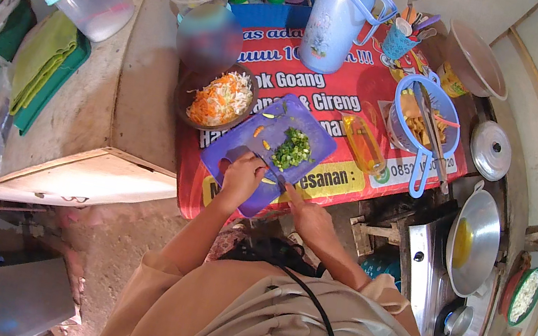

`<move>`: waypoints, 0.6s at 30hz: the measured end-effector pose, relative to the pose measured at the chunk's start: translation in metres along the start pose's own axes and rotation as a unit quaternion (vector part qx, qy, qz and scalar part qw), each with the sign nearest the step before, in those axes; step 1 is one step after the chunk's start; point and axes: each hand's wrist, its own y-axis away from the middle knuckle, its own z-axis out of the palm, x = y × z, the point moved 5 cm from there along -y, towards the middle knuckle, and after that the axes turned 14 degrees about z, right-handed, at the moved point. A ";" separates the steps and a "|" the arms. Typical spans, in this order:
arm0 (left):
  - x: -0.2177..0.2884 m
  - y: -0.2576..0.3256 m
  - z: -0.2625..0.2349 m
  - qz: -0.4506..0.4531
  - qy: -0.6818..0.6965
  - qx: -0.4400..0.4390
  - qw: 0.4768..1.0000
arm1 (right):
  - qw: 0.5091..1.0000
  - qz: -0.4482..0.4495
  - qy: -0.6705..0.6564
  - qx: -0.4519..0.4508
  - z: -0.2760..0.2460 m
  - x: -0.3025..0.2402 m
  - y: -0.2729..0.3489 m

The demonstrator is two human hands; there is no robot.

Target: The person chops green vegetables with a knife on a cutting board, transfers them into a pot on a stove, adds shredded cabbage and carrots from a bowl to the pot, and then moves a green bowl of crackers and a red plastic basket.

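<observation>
A purple cutting board [230, 141] lies tilted at the table's front edge. My right hand [309, 217] is closed round a knife [281, 179], its blade over the near part of the board. My left hand [244, 176] rests on the board just left of the blade, fingers curled and pressed down; what they hold is too small to name. Pale yellow-green pieces [268, 181] lie by its fingertips. Beyond the knife sits a heap of chopped green leaves [294, 148]. Small orange chili-like pieces [258, 131] lie to its left.
A bowl of shredded cabbage and carrot [222, 98] touches the board's far left. Behind stands a blue flask [341, 22]. To the right are an oil bottle [364, 145], a blue strainer basket [423, 152] with tongs, and a wok [479, 241] on a stove.
</observation>
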 end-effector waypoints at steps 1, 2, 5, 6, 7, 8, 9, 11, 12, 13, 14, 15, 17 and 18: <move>0.001 0.000 0.000 0.002 -0.008 0.004 1.000 | 1.000 -0.021 0.003 0.020 0.005 0.000 -0.005; 0.001 0.000 0.000 0.003 -0.017 0.009 1.000 | 1.000 -0.022 0.003 0.021 0.009 -0.001 -0.010; 0.003 0.000 0.000 0.019 -0.025 0.039 0.999 | 0.998 -0.023 -0.007 0.061 0.010 0.000 -0.020; 0.003 -0.001 0.000 0.018 -0.026 0.040 0.999 | 0.995 -0.032 -0.061 0.068 0.005 0.003 -0.021; 0.002 -0.001 0.000 0.008 -0.018 0.047 0.999 | 0.990 -0.041 -0.114 0.074 0.002 0.005 -0.021; 0.000 -0.001 -0.001 -0.004 -0.010 0.055 0.998 | 0.990 -0.043 -0.112 0.072 -0.001 0.003 -0.018; -0.002 -0.001 0.000 -0.006 -0.010 0.056 0.998 | 0.992 -0.050 -0.087 0.072 -0.006 0.000 -0.012; -0.002 -0.004 0.000 0.008 -0.023 0.054 0.998 | 0.994 -0.057 -0.061 0.073 -0.006 -0.001 -0.008; -0.002 -0.005 0.000 0.009 -0.023 0.054 0.998 | 0.995 -0.055 -0.058 0.067 -0.003 0.000 -0.010; -0.002 -0.004 0.001 0.001 -0.029 0.046 0.999 | 0.995 -0.053 -0.054 0.062 -0.002 0.001 -0.011; -0.002 -0.002 0.002 -0.008 -0.035 0.037 0.999 | 0.995 -0.053 -0.054 0.061 -0.002 -0.002 -0.011; -0.002 -0.002 0.001 -0.009 -0.035 0.037 0.999 | 0.999 -0.025 -0.011 0.031 0.001 -0.004 -0.013; -0.003 -0.001 0.001 -0.023 -0.034 0.029 0.999 | 0.999 0.004 0.032 0.001 0.006 -0.011 -0.017; -0.001 -0.001 0.001 -0.022 -0.034 0.029 0.999 | 0.999 -0.011 0.030 0.020 0.006 -0.017 -0.019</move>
